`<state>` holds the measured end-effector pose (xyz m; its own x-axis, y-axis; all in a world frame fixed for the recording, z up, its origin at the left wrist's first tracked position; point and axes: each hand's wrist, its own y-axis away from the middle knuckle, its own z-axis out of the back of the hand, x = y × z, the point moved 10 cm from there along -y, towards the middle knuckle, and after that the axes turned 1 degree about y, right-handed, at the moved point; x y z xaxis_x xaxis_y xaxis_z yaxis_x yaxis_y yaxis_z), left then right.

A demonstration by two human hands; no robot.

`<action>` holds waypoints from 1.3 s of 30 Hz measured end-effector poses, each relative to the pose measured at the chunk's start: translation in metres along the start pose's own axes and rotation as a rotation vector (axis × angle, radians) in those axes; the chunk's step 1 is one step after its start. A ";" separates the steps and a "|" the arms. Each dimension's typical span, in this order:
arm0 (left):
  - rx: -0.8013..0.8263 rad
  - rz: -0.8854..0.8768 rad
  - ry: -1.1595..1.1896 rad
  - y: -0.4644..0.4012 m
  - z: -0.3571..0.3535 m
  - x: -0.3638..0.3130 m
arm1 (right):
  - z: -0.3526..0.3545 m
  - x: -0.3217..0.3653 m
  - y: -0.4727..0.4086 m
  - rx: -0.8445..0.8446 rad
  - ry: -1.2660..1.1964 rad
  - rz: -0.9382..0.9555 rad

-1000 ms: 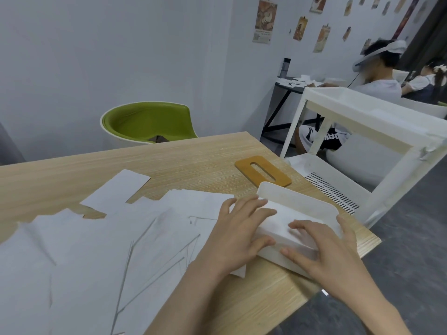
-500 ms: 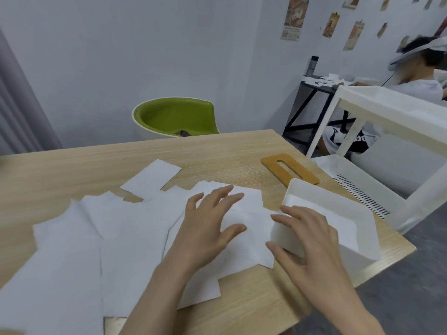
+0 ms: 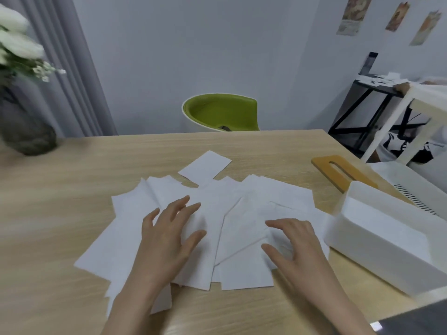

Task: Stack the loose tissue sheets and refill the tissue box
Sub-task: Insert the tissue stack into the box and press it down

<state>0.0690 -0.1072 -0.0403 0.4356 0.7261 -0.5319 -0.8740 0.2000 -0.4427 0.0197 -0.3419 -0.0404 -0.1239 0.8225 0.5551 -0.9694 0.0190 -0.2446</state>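
Several loose white tissue sheets lie spread and overlapping across the middle of the wooden table. My left hand rests flat on the left part of the pile, fingers spread. My right hand lies on the sheets further right, fingers slightly bent, fingertips touching the tissue. The white open tissue box stands at the table's right edge, just right of my right hand, with folded tissue inside. Its wooden lid with a slot lies behind the box.
A grey vase with white flowers stands at the table's far left. A green chair sits behind the table. A white trolley stands close to the table's right edge.
Both hands left the tissue box and moved left onto the loose sheets. My view swung left, bringing the vase into sight.
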 end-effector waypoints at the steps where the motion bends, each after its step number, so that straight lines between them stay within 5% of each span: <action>1: -0.005 0.017 -0.003 0.003 0.003 0.005 | -0.004 0.004 -0.003 0.005 -0.005 0.001; 39: -0.107 0.132 0.014 0.027 -0.005 0.045 | -0.078 0.056 -0.020 0.010 -0.001 -0.218</action>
<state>0.0662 -0.0728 -0.0801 0.3218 0.7323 -0.6002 -0.8963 0.0313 -0.4424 0.0489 -0.2516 -0.0662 0.0891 0.7986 0.5952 -0.9753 0.1912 -0.1106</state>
